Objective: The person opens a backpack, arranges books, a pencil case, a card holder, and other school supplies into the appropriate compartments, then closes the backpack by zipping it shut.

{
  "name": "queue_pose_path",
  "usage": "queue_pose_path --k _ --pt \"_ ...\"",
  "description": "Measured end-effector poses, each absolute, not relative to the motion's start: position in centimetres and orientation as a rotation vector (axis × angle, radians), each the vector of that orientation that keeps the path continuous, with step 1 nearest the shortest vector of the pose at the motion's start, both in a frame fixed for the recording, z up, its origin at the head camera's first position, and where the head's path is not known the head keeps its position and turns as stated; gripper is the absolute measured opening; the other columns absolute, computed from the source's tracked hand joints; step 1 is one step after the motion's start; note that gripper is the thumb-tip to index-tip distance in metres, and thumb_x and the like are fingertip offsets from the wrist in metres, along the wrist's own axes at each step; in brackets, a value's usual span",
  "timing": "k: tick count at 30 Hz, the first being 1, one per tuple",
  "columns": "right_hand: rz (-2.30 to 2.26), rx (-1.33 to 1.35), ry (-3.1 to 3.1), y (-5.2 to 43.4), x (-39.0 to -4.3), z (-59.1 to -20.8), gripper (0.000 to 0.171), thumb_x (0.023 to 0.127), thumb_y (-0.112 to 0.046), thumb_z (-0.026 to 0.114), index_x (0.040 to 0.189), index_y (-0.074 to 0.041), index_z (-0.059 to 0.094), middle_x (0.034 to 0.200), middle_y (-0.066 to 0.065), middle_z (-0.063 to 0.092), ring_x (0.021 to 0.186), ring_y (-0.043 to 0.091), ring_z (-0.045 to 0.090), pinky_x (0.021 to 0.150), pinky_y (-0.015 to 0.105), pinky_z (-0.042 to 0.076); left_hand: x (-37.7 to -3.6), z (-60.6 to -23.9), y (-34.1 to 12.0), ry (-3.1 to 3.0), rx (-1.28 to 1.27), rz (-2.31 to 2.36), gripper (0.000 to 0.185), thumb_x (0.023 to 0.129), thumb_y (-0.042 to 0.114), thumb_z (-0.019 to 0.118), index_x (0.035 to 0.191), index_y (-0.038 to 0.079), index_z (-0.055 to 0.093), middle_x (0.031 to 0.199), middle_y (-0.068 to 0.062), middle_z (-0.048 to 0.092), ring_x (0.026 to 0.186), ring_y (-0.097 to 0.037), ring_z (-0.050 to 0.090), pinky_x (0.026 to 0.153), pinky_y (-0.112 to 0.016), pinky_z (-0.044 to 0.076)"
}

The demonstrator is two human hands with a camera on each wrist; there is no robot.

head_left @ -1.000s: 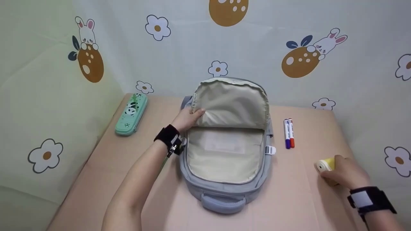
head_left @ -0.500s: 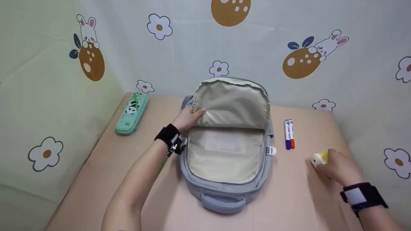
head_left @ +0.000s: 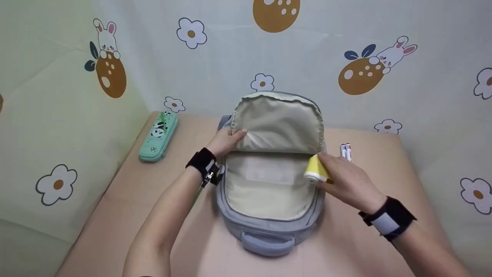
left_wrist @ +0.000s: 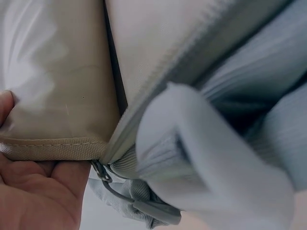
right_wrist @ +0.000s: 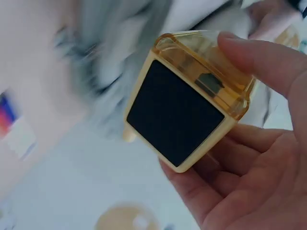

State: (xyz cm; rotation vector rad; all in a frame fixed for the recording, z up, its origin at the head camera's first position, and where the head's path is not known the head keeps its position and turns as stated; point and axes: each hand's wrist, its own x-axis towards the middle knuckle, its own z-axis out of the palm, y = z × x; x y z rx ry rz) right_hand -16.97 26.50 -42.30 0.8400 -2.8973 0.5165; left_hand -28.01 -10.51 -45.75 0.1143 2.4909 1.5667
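A grey backpack [head_left: 269, 227] lies on the table, its front compartment unzipped and its beige lining showing. My left hand [head_left: 225, 141] pinches the left edge of the raised flap [head_left: 282, 123]; the left wrist view shows the thumb over the lining [left_wrist: 62, 96] and the fingers beneath the hem. Over the right side of the opening, my right hand [head_left: 349, 182] holds a yellow and white pencil sharpener [head_left: 317, 169]. The right wrist view shows its black base [right_wrist: 175, 112] and clear amber compartment [right_wrist: 206, 72], gripped between thumb and fingers.
A mint-green pencil case [head_left: 158, 138] with pandas lies at the back left of the table. Right of the backpack are two markers [head_left: 346, 151], partly hidden behind my right hand. Patterned cloth walls [head_left: 226, 57] rise behind and beside the table.
My right hand has carried the pencil sharpener from the table's right side leftward to the backpack's opening. My left hand keeps hold of the flap in the same place.
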Motion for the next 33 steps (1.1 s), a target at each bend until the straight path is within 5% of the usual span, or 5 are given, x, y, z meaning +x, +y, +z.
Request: queue_pose_path --k 2,8,26,29,33 --pt "0.505 0.959 -2.866 24.7 -17.4 -42.7 0.078 0.086 -0.025 0.084 0.149 0.001 0.046 0.14 0.02 0.058 0.118 0.036 0.06 0.095 0.052 0.051 -28.0 -45.9 -10.4 2.497 0.125 1.567 0.046 0.104 0.046 0.055 0.07 0.016 0.047 0.059 0.008 0.037 0.051 -0.01 0.036 0.05 -0.026 0.034" --pt "0.421 1.158 -2.85 21.6 -19.2 -44.7 0.072 0.09 -0.025 0.08 0.147 0.003 0.049 0.146 0.023 0.054 0.127 0.038 0.056 0.104 0.051 0.047 -27.9 -46.1 -9.8 2.479 0.137 1.593 0.041 0.104 0.043 0.057 0.076 0.013 0.054 0.062 0.006 0.044 0.053 -0.01 0.041 0.052 -0.025 0.037" --pt "0.445 1.14 -2.871 21.0 -21.2 -46.4 0.075 0.088 -0.024 0.08 0.149 0.003 0.046 0.147 0.022 0.052 0.134 0.038 0.05 0.112 0.05 0.039 -27.8 -45.6 -9.9 2.455 0.101 1.645 0.035 0.104 0.042 0.059 0.087 0.011 0.059 0.065 0.006 0.045 0.054 -0.009 0.042 0.054 -0.026 0.039" --pt "0.516 1.097 -2.816 21.7 -20.9 -45.8 0.067 0.089 -0.029 0.08 0.143 0.0 0.055 0.141 0.017 0.058 0.129 0.035 0.055 0.106 0.05 0.045 -27.8 -45.7 -10.1 2.45 0.11 1.637 0.036 0.104 0.042 0.057 0.086 0.011 0.059 0.064 0.006 0.046 0.054 -0.009 0.043 0.054 -0.025 0.039" --pt "0.685 0.926 -2.674 23.4 -20.7 -44.9 0.033 0.092 -0.023 0.077 0.119 -0.006 0.072 0.116 0.008 0.072 0.106 0.026 0.067 0.088 0.045 0.055 -27.9 -45.7 -10.3 2.455 0.121 1.638 0.037 0.105 0.04 0.057 0.082 0.011 0.059 0.063 0.006 0.046 0.054 -0.009 0.044 0.053 -0.024 0.037"
